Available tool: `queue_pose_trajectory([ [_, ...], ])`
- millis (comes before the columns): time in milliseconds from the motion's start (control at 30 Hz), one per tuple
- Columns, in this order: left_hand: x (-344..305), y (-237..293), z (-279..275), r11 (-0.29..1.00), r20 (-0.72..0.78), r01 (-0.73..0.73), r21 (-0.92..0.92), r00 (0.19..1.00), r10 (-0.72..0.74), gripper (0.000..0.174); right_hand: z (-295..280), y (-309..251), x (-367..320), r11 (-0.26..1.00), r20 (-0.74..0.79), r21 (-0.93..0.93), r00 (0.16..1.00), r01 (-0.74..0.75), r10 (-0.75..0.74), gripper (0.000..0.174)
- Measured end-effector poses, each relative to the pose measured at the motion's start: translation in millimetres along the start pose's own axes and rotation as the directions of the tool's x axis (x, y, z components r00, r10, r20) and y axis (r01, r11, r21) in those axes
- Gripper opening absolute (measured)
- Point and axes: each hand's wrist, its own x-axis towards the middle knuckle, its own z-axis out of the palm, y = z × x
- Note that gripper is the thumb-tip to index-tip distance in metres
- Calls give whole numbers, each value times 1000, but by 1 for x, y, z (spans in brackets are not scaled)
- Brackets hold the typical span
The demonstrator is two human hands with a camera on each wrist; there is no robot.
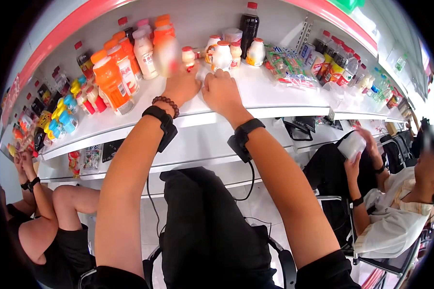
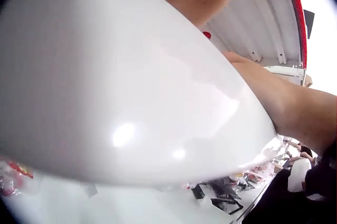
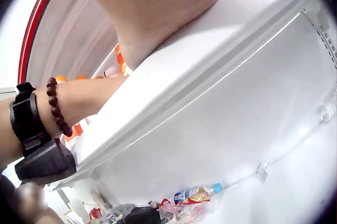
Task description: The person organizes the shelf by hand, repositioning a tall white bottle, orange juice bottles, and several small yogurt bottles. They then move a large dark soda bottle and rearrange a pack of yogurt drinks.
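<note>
In the head view, my left hand (image 1: 182, 87) rests on the white shelf (image 1: 279, 98), its fingers loosely bent beside a small red-capped bottle (image 1: 188, 57). My right hand (image 1: 223, 94) rests close by on its right, fingers loosely curled, just in front of a white bottle with an orange cap (image 1: 222, 57). No held object shows in either hand. The left wrist view is mostly filled by the shelf surface (image 2: 116, 76), which hides the left fingers. In the right wrist view the shelf edge (image 3: 174, 82) hides the right fingers.
Large orange bottles (image 1: 112, 82) stand left of my hands. A dark cola bottle (image 1: 249, 29) and packaged snacks (image 1: 289, 67) are behind and to the right. A lower shelf (image 1: 217, 144) runs beneath. People sit on both sides; the one at right holds a white object (image 1: 352, 145).
</note>
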Motion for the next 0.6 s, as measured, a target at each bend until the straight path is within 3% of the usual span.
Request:
queue_pose_trajectory([
  [67, 1, -1, -1, 998, 4, 62, 4, 998, -62, 60, -1, -1, 0, 1000, -3, 2, 1000, 4, -4, 24],
  [167, -2, -2, 12, 998, -114, 65, -4, 991, -65, 57, -1, -1, 1, 1000, -3, -2, 1000, 5, -5, 23],
  [267, -12, -2, 8, 993, -257, 47, -112, 964, -74, 50, 0, 0, 0, 1000, -8, 0, 1000, 22, -22, 22],
  [333, -16, 1, 2, 973, -265, 80, -217, 954, -138, 42, 2, 2, 0, 999, -13, -5, 999, 44, -44, 21],
  [433, -20, 5, -2, 953, -308, 105, -283, 931, -194, 34, 3, -1, 3, 985, -27, -129, 993, 114, -118, 20],
  [533, -19, 4, -2, 950, -337, 131, -284, 914, -227, 34, -11, -10, 23, 910, 229, -307, 950, 279, -214, 18],
  [567, -18, 3, 1, 946, -344, 132, -295, 909, -235, 35, -17, -16, 35, 911, 241, -344, 959, 225, -146, 17],
  [600, -17, 3, 5, 942, -347, 130, -308, 907, -239, 35, -22, -20, 48, 885, 169, -386, 963, 259, -209, 16],
])
